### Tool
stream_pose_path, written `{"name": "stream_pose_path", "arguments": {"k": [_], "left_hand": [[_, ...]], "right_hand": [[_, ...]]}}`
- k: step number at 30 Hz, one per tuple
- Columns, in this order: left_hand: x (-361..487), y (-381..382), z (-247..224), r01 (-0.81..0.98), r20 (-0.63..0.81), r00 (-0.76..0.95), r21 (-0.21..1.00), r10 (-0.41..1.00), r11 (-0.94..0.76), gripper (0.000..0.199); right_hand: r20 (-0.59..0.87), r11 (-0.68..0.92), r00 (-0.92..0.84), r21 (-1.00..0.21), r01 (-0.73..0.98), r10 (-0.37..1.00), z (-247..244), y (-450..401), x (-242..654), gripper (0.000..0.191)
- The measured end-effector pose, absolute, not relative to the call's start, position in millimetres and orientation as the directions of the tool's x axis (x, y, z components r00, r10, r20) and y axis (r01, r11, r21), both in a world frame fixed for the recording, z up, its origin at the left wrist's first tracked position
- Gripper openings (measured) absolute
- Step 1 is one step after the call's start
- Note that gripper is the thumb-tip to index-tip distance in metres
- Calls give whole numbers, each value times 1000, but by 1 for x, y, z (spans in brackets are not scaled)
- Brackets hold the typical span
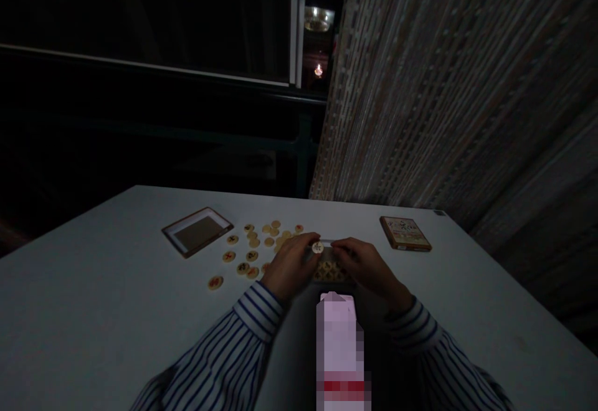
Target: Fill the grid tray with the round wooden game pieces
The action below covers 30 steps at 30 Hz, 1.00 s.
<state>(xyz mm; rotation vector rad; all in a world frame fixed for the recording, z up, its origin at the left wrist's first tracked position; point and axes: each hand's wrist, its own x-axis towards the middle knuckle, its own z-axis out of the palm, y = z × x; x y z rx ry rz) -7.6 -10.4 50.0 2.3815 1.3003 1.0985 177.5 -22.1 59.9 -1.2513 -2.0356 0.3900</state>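
A round xiangqi piece (317, 247) with a dark character is pinched between the thumb and fingers of my left hand (293, 264). My right hand (369, 268) has its fingers closed at the far right rim of a small open box (327, 242). Inside that box, rows of dark-marked xiangqi pieces (328, 270) lie close together. The held piece is above the box's far left part. Both hands partly cover the box's sides. Several loose pieces (252, 256), some with red and some with black characters, are scattered left of my left hand.
An open box lid or tray (197, 231) lies at the left of the white table (116, 286). A closed, printed box (405, 233) sits at the right. A lit phone (337, 342), its screen pixelated, is nearest me. Behind the table are a dark window and a string curtain (397, 87).
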Motion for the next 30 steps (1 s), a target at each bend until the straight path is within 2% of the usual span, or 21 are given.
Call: {"name": "stream_pose_path", "arguments": {"k": [9,13,22,30], "left_hand": [[3,-6,19,632,547,363,450,755,-630,31],[4,-5,5,625,587,374,412,718,-663,30],[9,-13,5,603,588,377,430,715,-672,25],[8,-17,11,545,530,441,483,724,-685,26]], "right_hand": [[397,388,-126,-696,604,909,46,-34,189,20],[409,374,-84,-708,599,909,35,-38,184,23],[438,469,-184,-738,484,880,25,-47,174,26],[395,424,-156,-821,383,906,27,-48,172,28]]}}
